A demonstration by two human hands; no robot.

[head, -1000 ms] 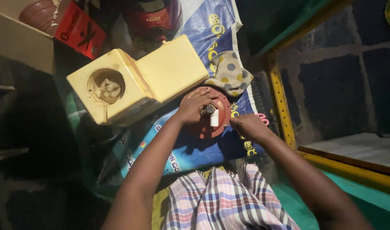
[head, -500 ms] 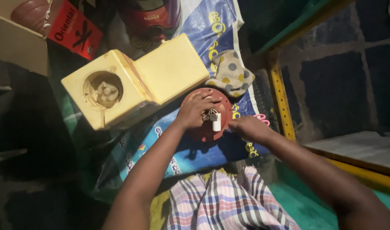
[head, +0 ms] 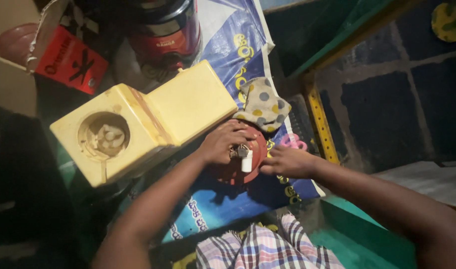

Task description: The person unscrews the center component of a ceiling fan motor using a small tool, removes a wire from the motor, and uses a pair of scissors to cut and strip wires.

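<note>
Your left hand (head: 222,143) rests on the round red part (head: 253,149), grip curled around a small metal piece (head: 236,152) beside the white cylinder (head: 247,162). Your right hand (head: 288,162) touches the part's rim, fingers loose, holding nothing. Yellow housing (head: 138,124) sits just left.

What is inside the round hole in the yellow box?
Inside the round hole of the yellow box sits a small pale hub with stubby blades, dusty like the walls around it. Whatever lies deeper, under that hub, is hidden.
</note>
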